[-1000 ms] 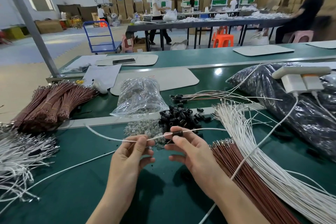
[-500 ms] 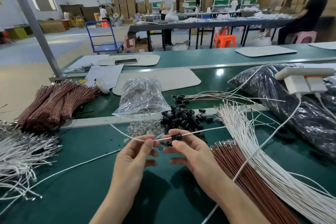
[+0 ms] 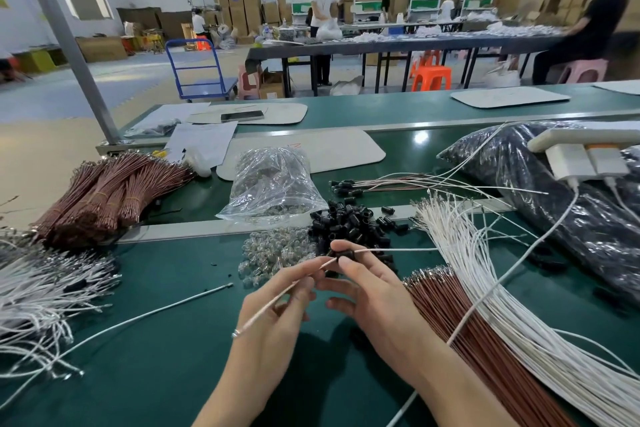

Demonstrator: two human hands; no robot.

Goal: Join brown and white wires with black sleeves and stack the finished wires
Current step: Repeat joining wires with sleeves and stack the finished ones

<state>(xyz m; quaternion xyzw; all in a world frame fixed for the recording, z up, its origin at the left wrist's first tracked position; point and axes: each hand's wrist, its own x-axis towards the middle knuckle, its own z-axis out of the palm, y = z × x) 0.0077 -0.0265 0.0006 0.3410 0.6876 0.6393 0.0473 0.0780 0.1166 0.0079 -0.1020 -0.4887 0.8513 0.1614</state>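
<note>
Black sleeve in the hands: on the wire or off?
On. The wire runs out of both ends of the black sleeve, which the right hand pinches.

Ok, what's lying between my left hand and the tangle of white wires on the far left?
A single loose white wire lies on the green mat between the left hand and tangle; head view.
</note>
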